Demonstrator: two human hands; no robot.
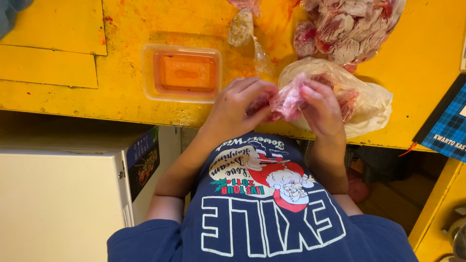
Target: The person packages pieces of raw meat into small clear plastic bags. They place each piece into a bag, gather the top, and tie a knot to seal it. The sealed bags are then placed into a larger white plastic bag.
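Both of my hands meet at the front edge of a yellow table (121, 82). My left hand (238, 104) and my right hand (320, 106) together grip a small clear plastic bag with reddish meat (286, 99) inside, fingers pinching it from both sides. Just behind it lies a larger pale plastic bag (369, 104) with more red pieces in it. A pile of frozen pink-red meat in plastic wrap (349, 26) sits further back on the right.
A clear plastic tub (182, 73) with an orange inside stands left of my hands. A small wrapped lump (241, 28) lies behind it. A white appliance (63, 204) stands below the table at left, and a blue plaid book (446, 126) rests at the right edge.
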